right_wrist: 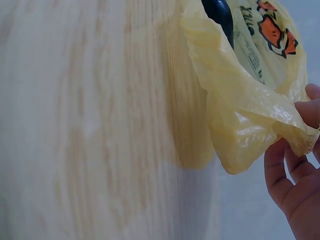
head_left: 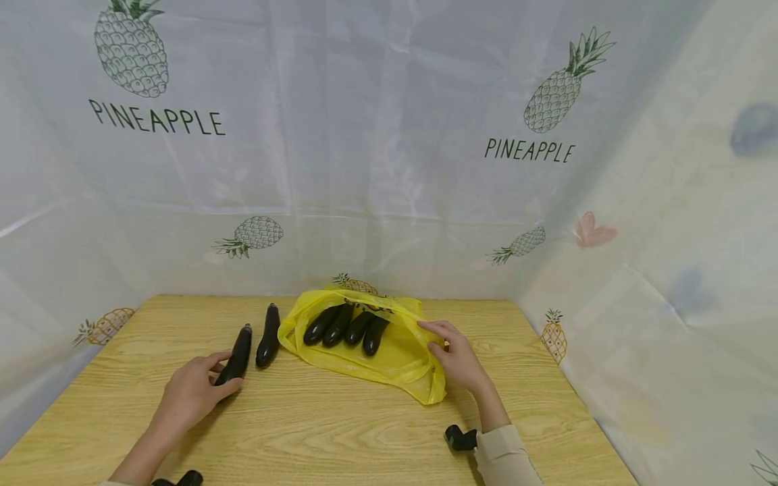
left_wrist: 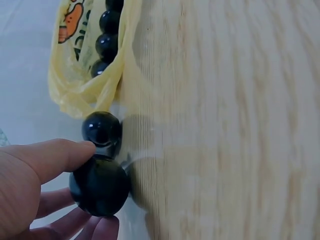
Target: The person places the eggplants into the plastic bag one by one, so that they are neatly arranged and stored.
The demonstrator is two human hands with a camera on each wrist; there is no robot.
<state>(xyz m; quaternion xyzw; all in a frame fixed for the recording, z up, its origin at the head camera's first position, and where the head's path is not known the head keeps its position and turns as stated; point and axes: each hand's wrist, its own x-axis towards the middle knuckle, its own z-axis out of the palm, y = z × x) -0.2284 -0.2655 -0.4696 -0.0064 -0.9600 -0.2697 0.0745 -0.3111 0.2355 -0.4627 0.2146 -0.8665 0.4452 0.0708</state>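
Observation:
At the left of the head view my left hand (head_left: 193, 390) grips a dark, glossy eggplant (head_left: 238, 354), thumb on one side and fingers on the other. In the left wrist view the rounded end of that eggplant (left_wrist: 100, 186) faces the camera. A second eggplant (head_left: 268, 337) lies on the table between this hand and a yellow plastic bag (head_left: 389, 364). Several eggplants (head_left: 355, 329) lie side by side inside the bag, whose mouth gapes toward me. My right hand (head_left: 458, 358) pinches the bag's right edge, and thin plastic (right_wrist: 250, 130) bunches at its fingers.
The wood-grain table (head_left: 328, 432) ends at a pale curtain (head_left: 377, 169) printed with pineapples, which also hangs along both sides. Black wrist devices show near the right sleeve (head_left: 504, 455) and at the bottom left. Orange cartoon prints (right_wrist: 272, 32) mark the bag.

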